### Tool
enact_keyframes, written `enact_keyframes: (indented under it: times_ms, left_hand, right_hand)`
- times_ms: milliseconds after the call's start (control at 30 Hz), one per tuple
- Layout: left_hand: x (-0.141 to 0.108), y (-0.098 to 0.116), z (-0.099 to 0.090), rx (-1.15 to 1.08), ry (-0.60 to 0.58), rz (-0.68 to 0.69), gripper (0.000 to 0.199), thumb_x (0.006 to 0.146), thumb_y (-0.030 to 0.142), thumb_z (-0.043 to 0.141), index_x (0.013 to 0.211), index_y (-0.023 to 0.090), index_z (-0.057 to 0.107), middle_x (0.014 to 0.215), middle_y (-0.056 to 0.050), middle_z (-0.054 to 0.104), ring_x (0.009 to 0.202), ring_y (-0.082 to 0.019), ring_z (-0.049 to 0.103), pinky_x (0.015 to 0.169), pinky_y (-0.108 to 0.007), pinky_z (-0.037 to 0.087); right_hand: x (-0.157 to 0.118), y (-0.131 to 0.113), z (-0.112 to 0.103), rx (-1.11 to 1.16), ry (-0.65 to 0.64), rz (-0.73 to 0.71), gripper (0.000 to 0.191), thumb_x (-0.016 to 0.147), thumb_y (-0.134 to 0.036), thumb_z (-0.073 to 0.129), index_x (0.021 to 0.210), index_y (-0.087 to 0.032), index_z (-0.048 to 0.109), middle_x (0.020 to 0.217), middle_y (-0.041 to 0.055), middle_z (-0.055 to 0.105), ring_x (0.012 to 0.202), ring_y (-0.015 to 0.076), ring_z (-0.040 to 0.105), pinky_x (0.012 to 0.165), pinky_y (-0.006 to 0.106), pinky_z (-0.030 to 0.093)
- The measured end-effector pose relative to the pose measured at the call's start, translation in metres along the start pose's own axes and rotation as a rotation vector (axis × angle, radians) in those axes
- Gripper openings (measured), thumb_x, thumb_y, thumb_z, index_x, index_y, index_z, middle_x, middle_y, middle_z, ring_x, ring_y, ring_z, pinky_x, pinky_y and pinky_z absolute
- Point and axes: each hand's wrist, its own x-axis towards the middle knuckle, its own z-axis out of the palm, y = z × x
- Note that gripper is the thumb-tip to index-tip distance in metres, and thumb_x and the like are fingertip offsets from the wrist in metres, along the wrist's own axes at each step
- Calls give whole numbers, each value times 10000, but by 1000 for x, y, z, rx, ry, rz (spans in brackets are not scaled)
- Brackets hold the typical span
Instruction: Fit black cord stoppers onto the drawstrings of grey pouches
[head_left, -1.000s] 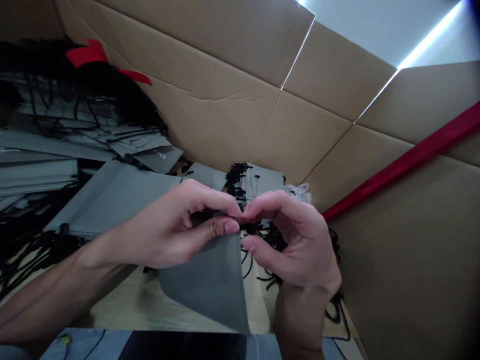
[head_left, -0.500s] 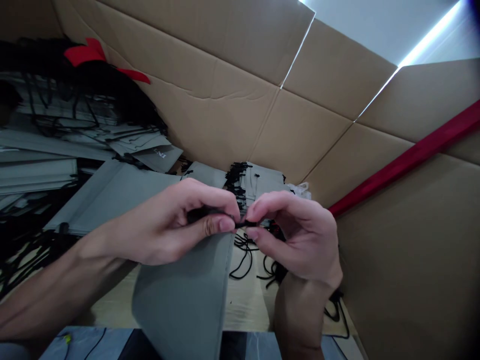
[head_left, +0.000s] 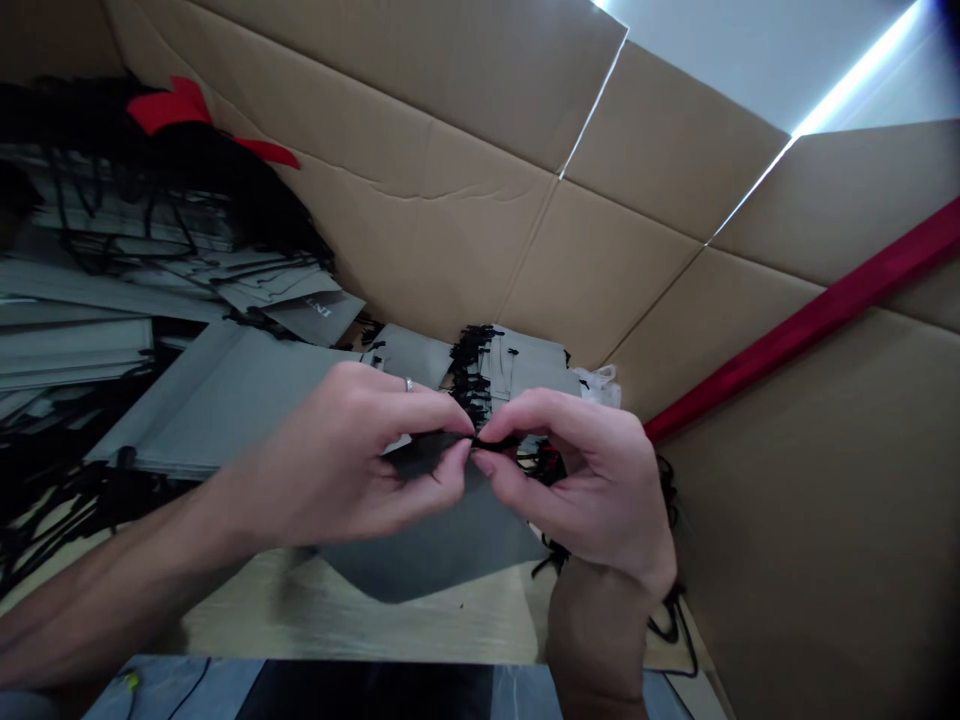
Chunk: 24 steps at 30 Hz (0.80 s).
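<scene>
In the middle of the head view, my left hand [head_left: 352, 460] and my right hand [head_left: 592, 475] meet fingertip to fingertip. Each has thumb and forefinger closed in a pinch on a short, thin black cord [head_left: 477, 443]. Its exact form is partly covered by the fingers. A flat grey pouch-like piece [head_left: 431, 560] with a rounded corner extends below the hands, above the tabletop; its upper part is behind my left hand. Whether the cord is fixed to this piece cannot be made out.
Grey flat pieces with black cords [head_left: 255, 390] are piled at the left. Another grey stack [head_left: 529, 355] stands behind my hands. Cardboard walls [head_left: 420, 180] enclose the back and right, with a red strip [head_left: 810, 325] across the right one. The pale tabletop [head_left: 360, 620] lies below.
The grey piece has swung up from hanging toward the front edge and now angles away to the right. My left hand has turned, showing a ring, and the fingertips of both hands are closer together.
</scene>
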Motion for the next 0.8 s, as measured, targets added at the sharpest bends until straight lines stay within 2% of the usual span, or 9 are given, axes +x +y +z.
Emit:
enact_keyframes:
  times_ms: [167, 267, 433, 500, 633, 733, 800]
  left_hand:
    - [2, 1, 8, 68, 119, -20, 123, 970, 155, 696, 930, 167, 812, 631, 67, 687, 515, -50, 567, 549, -190, 417]
    - [4, 2, 13, 36, 138, -69, 140, 973, 157, 677, 912, 170, 802, 637, 64, 686, 522, -49, 571, 544, -194, 414]
    - [1, 0, 19, 108, 175, -6, 175, 1010, 155, 646, 857, 180, 730, 646, 44, 683, 525, -80, 545, 532, -256, 387]
    - [0, 0, 20, 95, 142, -14, 159, 1012, 147, 646, 880, 181, 728, 689, 39, 712, 556, -84, 579, 555, -255, 410]
    - [2, 0, 16, -35, 12, -39, 171, 1091, 108, 598, 1082, 167, 758, 902, 15, 775, 750, -90, 679, 684, -224, 495]
    - [5, 1, 12, -170, -68, -7, 214, 1122, 73, 557, 1088, 168, 746, 864, 32, 667, 714, -77, 581, 645, -214, 452]
    - [6, -1, 10, -264, -97, 35, 246, 1092, 27, 542, 1077, 169, 743, 824, 44, 608, 660, -74, 514, 604, -223, 415]
  right_hand:
    - [-1, -6, 5, -106, -14, 47, 117, 974, -100, 778, 1027, -192, 728, 893, -41, 783, 746, 73, 739, 722, 146, 609]
    - [-2, -6, 10, -199, 61, -9, 147, 982, -63, 725, 1040, -197, 733, 931, -39, 795, 779, 72, 740, 768, 154, 617]
    - [0, -5, 14, -288, 105, -90, 146, 1018, -73, 722, 1062, -188, 802, 932, -14, 836, 798, 108, 761, 794, 218, 630]
    - [-1, -5, 13, -245, 85, -61, 172, 986, -49, 730, 1047, -191, 806, 933, -21, 831, 788, 101, 755, 774, 208, 627]
    - [-4, -5, 3, -62, 67, 67, 244, 917, 1, 766, 1007, -225, 791, 921, -49, 803, 777, 87, 729, 736, 183, 609]
    - [-7, 3, -7, 150, 55, 145, 247, 916, -16, 855, 997, -244, 803, 889, -40, 792, 758, 104, 728, 692, 198, 602]
    - [-9, 13, -13, 331, 5, 179, 271, 892, -22, 915, 1022, -244, 829, 903, -15, 806, 768, 127, 738, 686, 223, 609]
